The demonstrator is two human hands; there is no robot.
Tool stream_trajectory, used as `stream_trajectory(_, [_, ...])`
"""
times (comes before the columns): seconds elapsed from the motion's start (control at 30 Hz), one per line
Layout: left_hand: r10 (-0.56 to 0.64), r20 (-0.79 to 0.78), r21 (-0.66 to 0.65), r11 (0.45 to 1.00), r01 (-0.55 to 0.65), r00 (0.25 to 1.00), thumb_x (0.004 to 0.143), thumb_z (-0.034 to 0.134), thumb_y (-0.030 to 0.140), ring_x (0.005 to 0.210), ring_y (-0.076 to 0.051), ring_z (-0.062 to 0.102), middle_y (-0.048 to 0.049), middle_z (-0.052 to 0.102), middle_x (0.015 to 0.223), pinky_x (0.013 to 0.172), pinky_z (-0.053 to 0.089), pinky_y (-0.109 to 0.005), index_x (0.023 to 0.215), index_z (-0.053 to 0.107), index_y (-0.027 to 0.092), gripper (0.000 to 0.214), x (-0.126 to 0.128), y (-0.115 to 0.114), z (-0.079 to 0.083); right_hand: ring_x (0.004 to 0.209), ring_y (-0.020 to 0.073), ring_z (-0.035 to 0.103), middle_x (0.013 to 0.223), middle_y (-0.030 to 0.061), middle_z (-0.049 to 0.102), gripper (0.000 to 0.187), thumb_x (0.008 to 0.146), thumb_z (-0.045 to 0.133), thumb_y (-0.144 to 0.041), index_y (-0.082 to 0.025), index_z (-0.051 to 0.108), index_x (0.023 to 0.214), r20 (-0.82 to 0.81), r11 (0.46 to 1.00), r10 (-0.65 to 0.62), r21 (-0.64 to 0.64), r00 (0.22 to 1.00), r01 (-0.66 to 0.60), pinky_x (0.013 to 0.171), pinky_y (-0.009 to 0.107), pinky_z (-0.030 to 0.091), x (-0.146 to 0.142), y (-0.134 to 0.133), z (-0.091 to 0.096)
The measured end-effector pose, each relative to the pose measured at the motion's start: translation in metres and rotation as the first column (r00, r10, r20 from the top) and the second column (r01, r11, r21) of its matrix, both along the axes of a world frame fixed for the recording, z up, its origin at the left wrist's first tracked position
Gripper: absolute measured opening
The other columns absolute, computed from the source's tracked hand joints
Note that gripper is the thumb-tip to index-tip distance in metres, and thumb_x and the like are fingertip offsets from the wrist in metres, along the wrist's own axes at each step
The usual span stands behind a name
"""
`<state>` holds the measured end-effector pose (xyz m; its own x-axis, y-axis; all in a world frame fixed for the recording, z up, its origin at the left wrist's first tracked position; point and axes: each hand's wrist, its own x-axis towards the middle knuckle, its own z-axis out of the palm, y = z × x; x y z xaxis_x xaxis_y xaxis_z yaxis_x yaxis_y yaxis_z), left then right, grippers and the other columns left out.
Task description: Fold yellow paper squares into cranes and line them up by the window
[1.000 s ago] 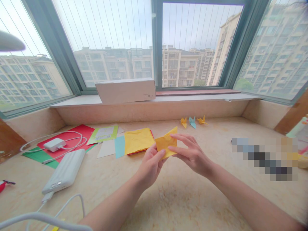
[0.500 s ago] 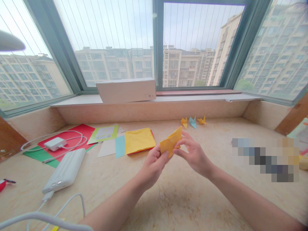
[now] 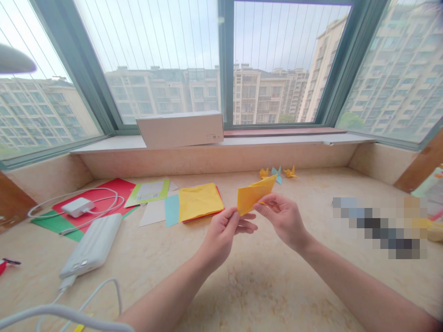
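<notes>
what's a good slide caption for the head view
Both hands pinch a folded yellow paper above the stone ledge.

**What You Can't Quite See**

The yellow folded paper (image 3: 255, 197) hides part of the little paper birds (image 3: 278, 173) behind it. They are too small to show their folds. The right hand (image 3: 284, 218) covers the bottom edge of the yellow folded paper, and the left hand (image 3: 221, 232) covers its near corner.

Right of the yellow folded paper sits a blurry patch (image 3: 380, 227) of squares. Nothing there can be made out.

Left of the yellow folded paper, the paper stack (image 3: 197, 203) covers the red sheets under it. Far left, a small red thing (image 3: 4, 264) is cut off by the edge. A white cable (image 3: 65, 314) runs off the bottom edge.
</notes>
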<state>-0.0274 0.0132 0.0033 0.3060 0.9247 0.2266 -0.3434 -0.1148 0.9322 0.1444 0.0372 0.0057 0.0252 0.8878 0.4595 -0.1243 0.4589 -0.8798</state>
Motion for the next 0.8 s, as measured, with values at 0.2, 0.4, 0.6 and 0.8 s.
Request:
stream_trajectory(0.2, [0.068,-0.112,0.135,0.989,-0.053,0.991,0.096,0.053,0.038,0.078,-0.019,0.071,-0.0128,0.072,0.101,0.073,0.059,-0.034,0.105,0.066,0.012,0.03,0.002,-0.005,0.002,0.081,0.0184,0.067,0.082,0.0031,0.072,0.016,0.073,0.082,-0.031,-0.022,0.07,0.077,-0.002,1.0,-0.007,0.026,1.0,0.007,0.078,0.033,0.054,-0.001,0.0,-0.002])
stream_trajectory(0.4, [0.189,-0.13,0.214,0.964,-0.159,0.973,0.092,0.06,0.035,0.08,-0.019,0.071,-0.007,0.072,0.093,0.073,0.059,-0.033,0.124,0.059,0.017,0.037,0.001,0.001,-0.007,0.08,0.0173,0.067,0.082,0.0025,0.072,0.014,0.075,0.081,-0.029,-0.021,0.069,0.076,0.011,0.999,-0.005,0.034,1.0,0.005,0.078,0.032,0.053,-0.002,-0.002,-0.003])
stream_trajectory(0.6, [0.276,-0.238,0.26,0.942,-0.213,0.931,0.093,0.057,0.029,0.072,-0.016,0.07,-0.0045,0.074,0.077,0.073,0.057,-0.029,0.1,0.069,0.015,0.02,-0.003,0.002,-0.006,0.077,0.0156,0.067,0.08,0.0012,0.072,0.018,0.073,0.082,-0.03,-0.022,0.068,0.081,-0.042,1.0,-0.013,-0.011,0.999,0.012,0.074,0.029,0.055,-0.005,-0.003,-0.004])
stream_trajectory(0.8, [0.304,-0.264,0.271,0.934,-0.232,0.915,0.093,0.057,0.03,0.069,-0.017,0.07,-0.0047,0.074,0.075,0.071,0.056,-0.029,0.097,0.069,0.015,0.02,-0.001,0.0,-0.005,0.081,0.0154,0.069,0.086,-0.0004,0.074,0.032,0.071,0.083,-0.031,-0.026,0.058,0.089,-0.175,0.999,0.003,-0.046,0.984,-0.011,0.077,0.029,0.056,-0.012,-0.005,-0.001])
